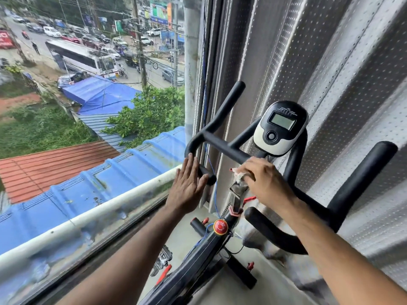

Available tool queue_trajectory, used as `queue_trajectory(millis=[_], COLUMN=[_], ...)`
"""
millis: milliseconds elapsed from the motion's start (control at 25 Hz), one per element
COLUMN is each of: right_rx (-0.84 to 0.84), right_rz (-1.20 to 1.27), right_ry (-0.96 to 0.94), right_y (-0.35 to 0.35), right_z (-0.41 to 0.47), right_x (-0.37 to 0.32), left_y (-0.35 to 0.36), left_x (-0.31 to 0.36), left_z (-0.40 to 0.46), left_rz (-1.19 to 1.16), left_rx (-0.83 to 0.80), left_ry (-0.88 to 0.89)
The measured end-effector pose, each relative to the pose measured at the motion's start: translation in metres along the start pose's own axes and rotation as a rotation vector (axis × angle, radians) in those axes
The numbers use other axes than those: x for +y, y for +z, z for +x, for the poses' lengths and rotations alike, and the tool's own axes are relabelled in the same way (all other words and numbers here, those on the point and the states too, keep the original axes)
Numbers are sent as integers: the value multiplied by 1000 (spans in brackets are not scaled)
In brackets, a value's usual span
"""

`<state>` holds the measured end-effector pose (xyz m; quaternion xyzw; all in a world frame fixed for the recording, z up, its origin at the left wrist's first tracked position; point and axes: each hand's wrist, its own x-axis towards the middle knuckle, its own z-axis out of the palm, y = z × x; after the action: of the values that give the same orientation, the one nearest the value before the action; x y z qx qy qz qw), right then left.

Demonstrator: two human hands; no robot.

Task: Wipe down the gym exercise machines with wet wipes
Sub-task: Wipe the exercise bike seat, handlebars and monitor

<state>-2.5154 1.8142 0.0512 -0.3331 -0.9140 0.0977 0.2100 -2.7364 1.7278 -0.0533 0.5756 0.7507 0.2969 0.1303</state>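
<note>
Head view. Item: exercise bike (211,245), black frame, set in the corner between a large window (88,106) and a perforated blind (330,62). Item: handlebar (222,146), black, with padded prongs reaching toward the glass and toward me. Item: console (279,127), black and white, grey screen, round button below it, mounted above the bar's middle. Item: red knob (220,226) on the frame, below the bar. Item: my left hand (187,186), fingers straight and together, palm laid flat against the short left-hand grip; released, clasping nothing. Item: my right hand (264,181), fingers curled round a crumpled white wipe (239,173), pressing it on the bar's centre, just under the console. The wipe shows at my fingertips, touching the bar; the rest is hidden in my fist. Item: blue cable (214,194) hanging beside the window frame, behind the left grip. Item: white rail (88,219) outside the glass, with blue roofing (99,183) beyond, and a street with a bus (83,57) further off.
</note>
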Motion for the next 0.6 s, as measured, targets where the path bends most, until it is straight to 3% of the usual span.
queue_trajectory(millis=[240, 400, 480, 600], right_rx=[-100, 15, -109, -414], right_rz=[-255, -348, -340, -388], right_ry=[-345, -356, -303, -469], right_y=[-50, -103, -111, -61], right_z=[103, 201, 219, 191], right_x=[23, 36, 35, 21], left_y=[-1, -16, -15, -10], left_x=[7, 18, 19, 15], left_z=[30, 91, 115, 122], left_rz=[-25, -9, 73, 92], left_rx=[7, 42, 40, 101], left_ry=[-71, -69, -71, -113])
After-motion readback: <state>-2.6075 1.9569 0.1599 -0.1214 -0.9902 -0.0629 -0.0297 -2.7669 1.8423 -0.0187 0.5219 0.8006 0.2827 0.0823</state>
